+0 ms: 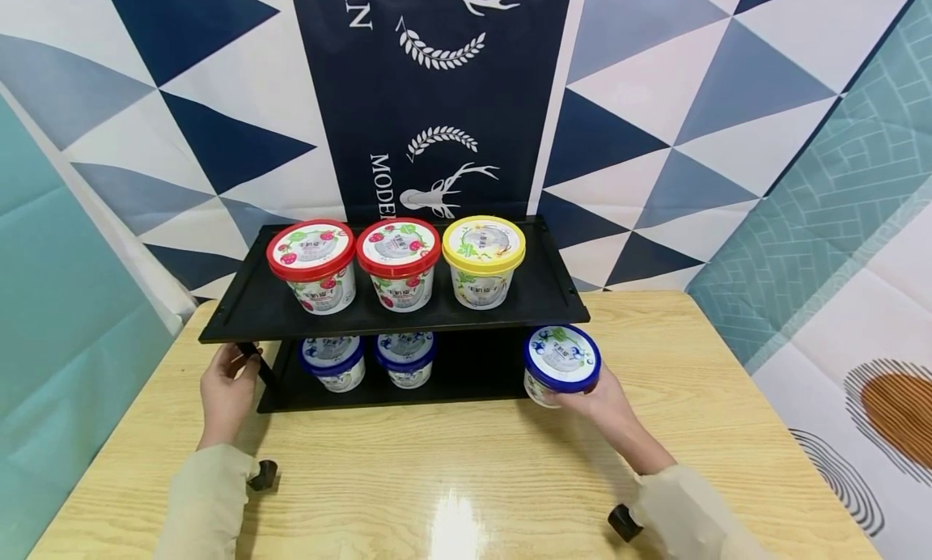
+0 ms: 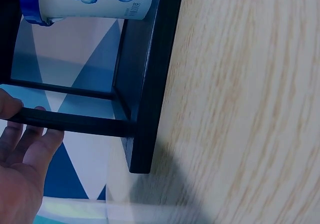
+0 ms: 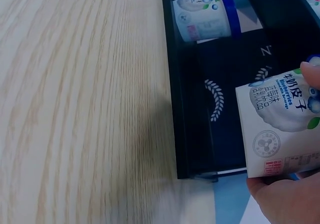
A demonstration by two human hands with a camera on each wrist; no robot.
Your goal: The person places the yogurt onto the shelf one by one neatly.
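At the right end of the lower tier of a black two-tier shelf (image 1: 451, 327), my right hand (image 1: 603, 405) holds a blueberry tub (image 1: 562, 358) with a blue lid. In the right wrist view this tub is gripped between thumb and fingers, held above the lower tier and partly past the frame edge. My left hand (image 1: 227, 394) grips the shelf's front left post (image 2: 80, 122), thumb on one side and fingers on the other. Two more blue-lidded tubs, a left one (image 1: 335, 362) and a middle one (image 1: 405, 358), stand on the lower tier, partly hidden by the upper one.
On the upper tier stand two red-lidded tubs, one at left (image 1: 313, 260) and one in the middle (image 1: 400, 260), and a yellow-lidded tub (image 1: 484, 259). The shelf stands on a wooden table (image 1: 408, 471) before a patterned backdrop (image 1: 437, 99).
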